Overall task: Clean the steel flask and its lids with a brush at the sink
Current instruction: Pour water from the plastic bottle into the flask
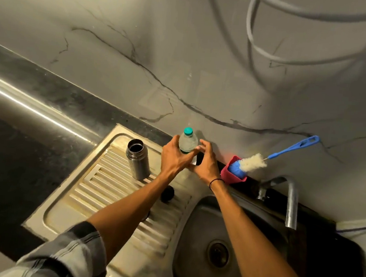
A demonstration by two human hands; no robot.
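The open steel flask [137,158] stands upright on the ribbed drainboard [96,188], left of my hands. A black lid [167,194] lies on the drainboard beside my left forearm, and another dark piece [146,215] peeks out under that arm. My left hand [174,160] is closed around a clear plastic bottle [187,142] with a teal cap, at the back of the drainboard. My right hand [206,166] is just right of the bottle, fingers apart, with its fingertips at the bottle's side. The bottle brush [254,162], with white bristles and a blue handle, leans against the wall.
A red holder [227,175] with a blue sponge [236,168] stands right of my hands, under the brush head. The steel tap [292,204] arches over the sink basin [199,240], whose drain [218,253] is visible. Dark countertop [7,166] lies to the left. Hoses [264,52] hang on the marble wall.
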